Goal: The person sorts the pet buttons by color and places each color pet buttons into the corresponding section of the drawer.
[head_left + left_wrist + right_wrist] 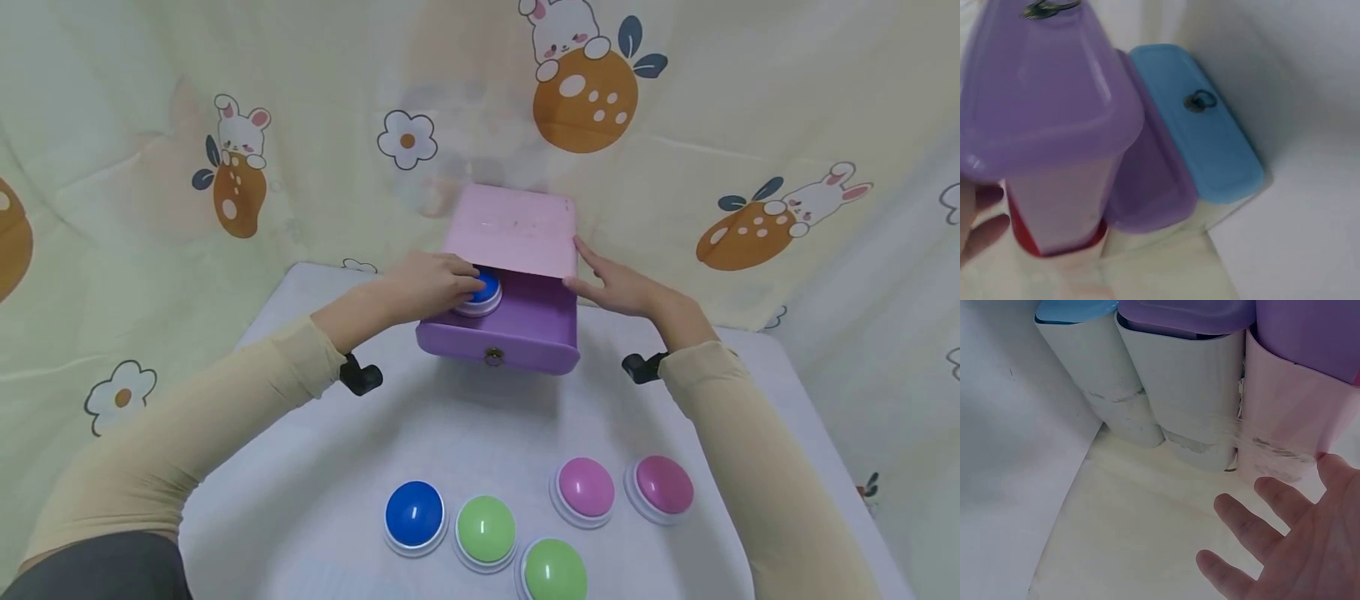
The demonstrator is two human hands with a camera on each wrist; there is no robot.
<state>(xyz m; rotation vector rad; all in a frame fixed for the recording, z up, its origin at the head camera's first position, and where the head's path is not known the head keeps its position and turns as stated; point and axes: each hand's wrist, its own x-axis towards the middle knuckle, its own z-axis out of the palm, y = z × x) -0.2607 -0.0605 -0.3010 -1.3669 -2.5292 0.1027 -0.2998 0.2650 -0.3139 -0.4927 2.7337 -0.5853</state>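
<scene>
On the left of the purple drawer (517,325), pulled out of the top of a small pink cabinet (513,229), the left hand (427,283) curls its fingers round a blue dome button (483,292) sitting in the drawer's back left corner. Setting it flat, clear of the cabinet's edge, looks wise so the drawer can slide freely. Right of the cabinet, the right hand (618,287) lies with straight fingers against its side, holding nothing, and should steady it against tipping. Across the white table (315,500) near the person sit five more buttons: one blue (414,515), two green (486,531) (553,571), two pink (586,488) (663,486). The wrist views show two further drawer fronts below, one purple, one blue (1210,144).
</scene>
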